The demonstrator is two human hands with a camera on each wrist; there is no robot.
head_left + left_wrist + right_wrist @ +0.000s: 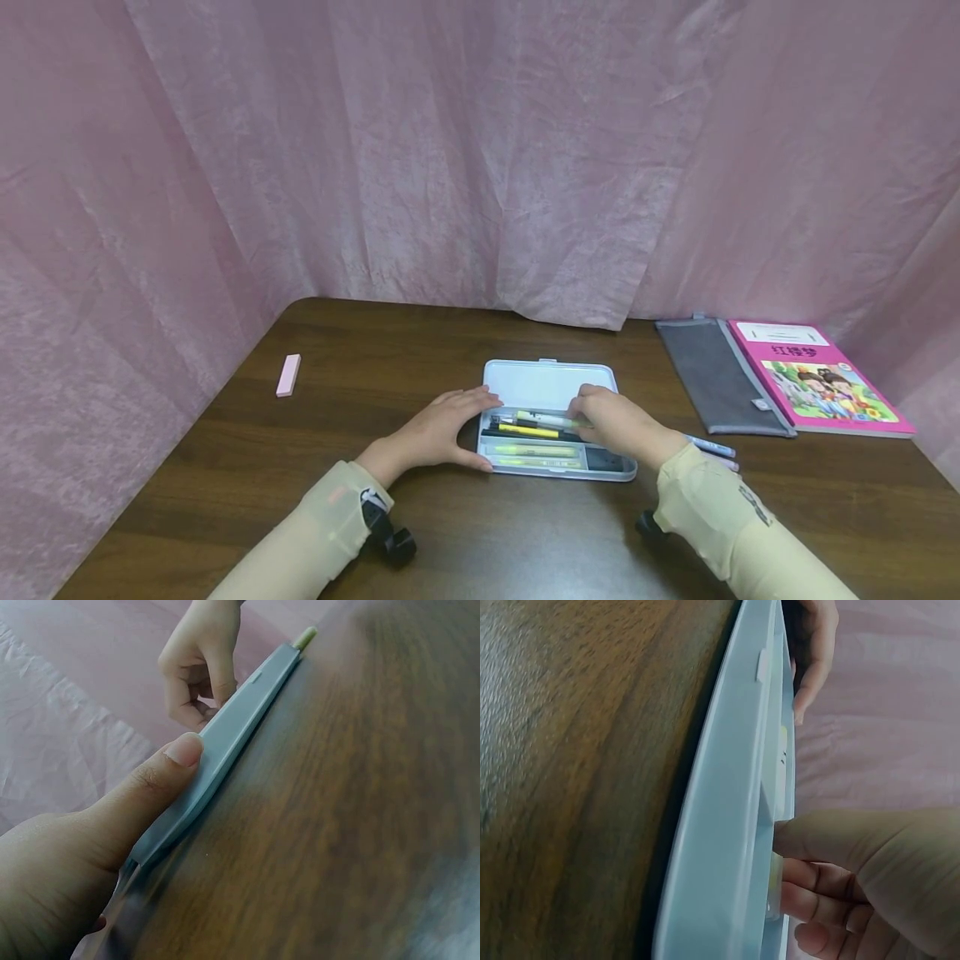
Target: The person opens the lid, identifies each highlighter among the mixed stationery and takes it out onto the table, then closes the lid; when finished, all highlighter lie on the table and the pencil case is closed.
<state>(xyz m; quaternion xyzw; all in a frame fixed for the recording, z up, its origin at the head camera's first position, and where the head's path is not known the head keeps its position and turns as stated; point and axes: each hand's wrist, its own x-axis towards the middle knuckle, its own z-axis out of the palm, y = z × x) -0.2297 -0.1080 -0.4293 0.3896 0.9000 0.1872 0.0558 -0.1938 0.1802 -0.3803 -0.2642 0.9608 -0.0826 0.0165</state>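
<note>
An open pale-blue pencil case (491, 475) lies on the table with its lid (547, 385) tipped back. Pens lie inside, among them a yellow-and-black pen (528, 431) and yellowish pens (536, 451) in the front compartment. My left hand (431, 433) holds the case's left end, its thumb (184, 750) against the front wall and fingers at the back. Over the rear compartment, my right hand (618, 423) pinches a pale highlighter (775, 889) by its right end. The right fingertips are partly hidden by the case wall in the right wrist view.
A pale pink block (288, 375) lies at the left of the table. Blue and lilac pens (711, 447) lie beside my right wrist. A grey pouch (720, 383) and a pink picture book (825, 383) lie at the right. A pink curtain (480, 167) hangs behind.
</note>
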